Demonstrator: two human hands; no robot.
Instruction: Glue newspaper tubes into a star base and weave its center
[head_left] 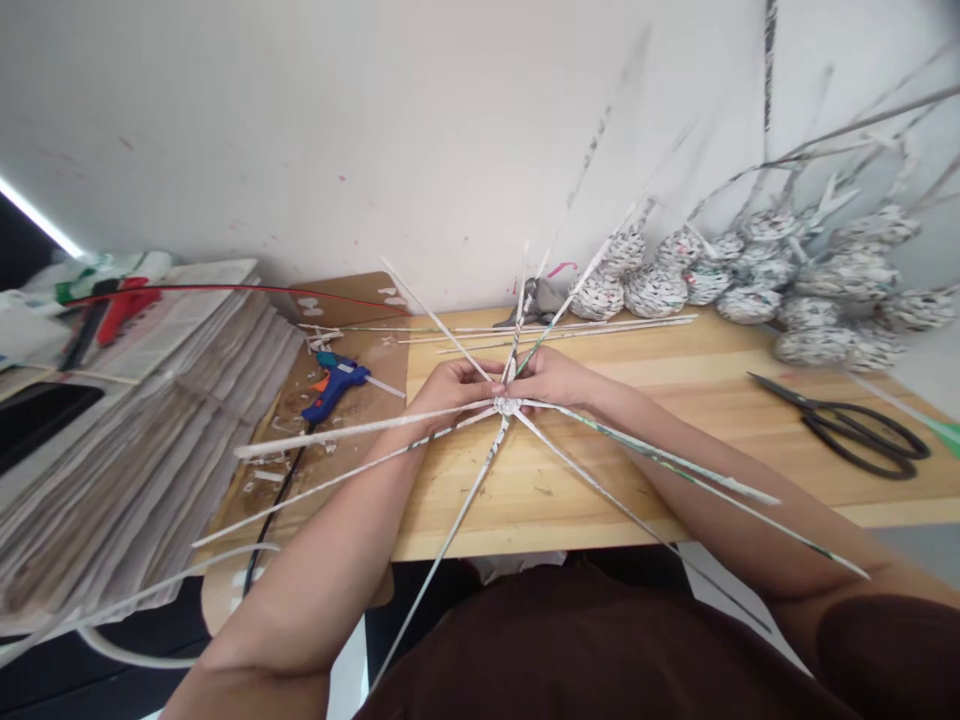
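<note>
A small woven centre of rolled newspaper sticks (508, 405) sits between my two hands above the wooden table. Long paper sticks fan out from it on all sides, several reaching toward my body and others up toward the wall. My left hand (459, 385) pinches the centre from the left, its thumb at the top edge. From the right, my right hand (553, 377) grips the same centre, thumb and fingers closed near the upright sticks. Fingers on the underside are partly hidden. Behind my hands, loose paper sticks (630, 324) lie along the back of the table.
A blue glue gun (334, 388) rests on scrap-strewn cardboard at left, beside a tall newspaper stack (172, 440) with red-handled scissors (129, 308) on top. Black scissors (862, 425) lie at right. Several woven paper gourd shapes (656, 288) stand along the wall, their sticks jutting upward.
</note>
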